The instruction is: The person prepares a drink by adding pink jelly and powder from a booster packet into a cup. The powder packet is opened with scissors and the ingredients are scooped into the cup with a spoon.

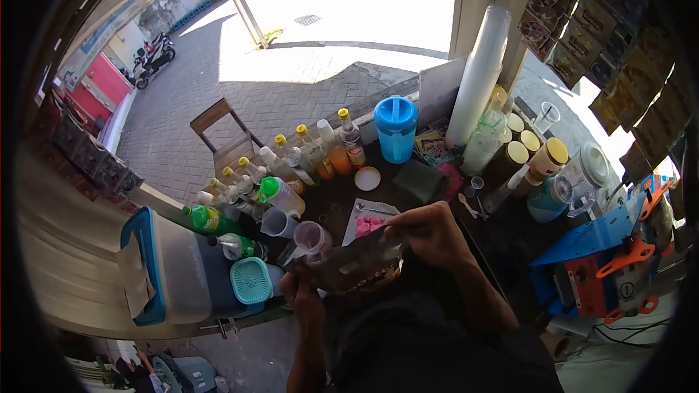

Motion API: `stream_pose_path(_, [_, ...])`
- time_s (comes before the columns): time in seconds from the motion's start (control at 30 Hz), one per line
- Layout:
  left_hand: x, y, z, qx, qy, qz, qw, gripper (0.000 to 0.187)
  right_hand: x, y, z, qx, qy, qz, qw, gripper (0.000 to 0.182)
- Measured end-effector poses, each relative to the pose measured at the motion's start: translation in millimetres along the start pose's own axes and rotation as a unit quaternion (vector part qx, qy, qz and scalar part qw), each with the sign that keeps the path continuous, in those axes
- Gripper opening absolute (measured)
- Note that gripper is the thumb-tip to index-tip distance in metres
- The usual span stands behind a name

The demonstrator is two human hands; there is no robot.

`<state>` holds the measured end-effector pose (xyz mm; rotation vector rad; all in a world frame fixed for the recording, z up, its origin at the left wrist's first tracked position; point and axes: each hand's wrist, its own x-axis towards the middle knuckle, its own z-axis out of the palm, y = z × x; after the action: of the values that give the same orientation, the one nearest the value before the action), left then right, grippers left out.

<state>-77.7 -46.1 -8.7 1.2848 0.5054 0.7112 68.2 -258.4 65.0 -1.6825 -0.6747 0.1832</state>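
Note:
Between my two hands a dark packet (357, 266) with pale lettering is stretched out over the near edge of the counter. My left hand (302, 291) grips its left end with closed fingers. The upper right corner of the packet is pinched in my right hand (431, 231). Just beyond the packet stands a clear plastic cup (312, 236), and behind it lies a white tray (377, 211) with pink pieces (369, 225) and a spoon. A grey measuring jug (279, 223) is left of the cup.
Bottles (298, 160) line the counter's far side, beside a blue pitcher (397, 131). Stacked cups (479, 76), lidded jars (516, 153) and a blender (579, 175) stand right. A teal basket (251, 281) and large plastic bin (175, 266) are left. Sachets (590, 36) hang upper right.

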Motion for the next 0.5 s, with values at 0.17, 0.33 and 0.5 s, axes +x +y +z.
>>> stream_pose_path(0.17, [45,55,24,-0.013,-0.077,0.05,0.996,0.027,35,-58,-10,-0.008,0.03,-0.016,0.999,0.015])
stream_pose_path(0.33, [86,106,55,-0.042,-0.126,0.014,0.991,0.027,69,-103,-19,-0.081,0.084,-0.119,0.986,0.012])
stream_pose_path(0.5, [97,113,62,-0.103,-0.123,-0.008,0.987,0.027,84,-123,-21,-0.071,0.098,-0.094,0.988,0.011])
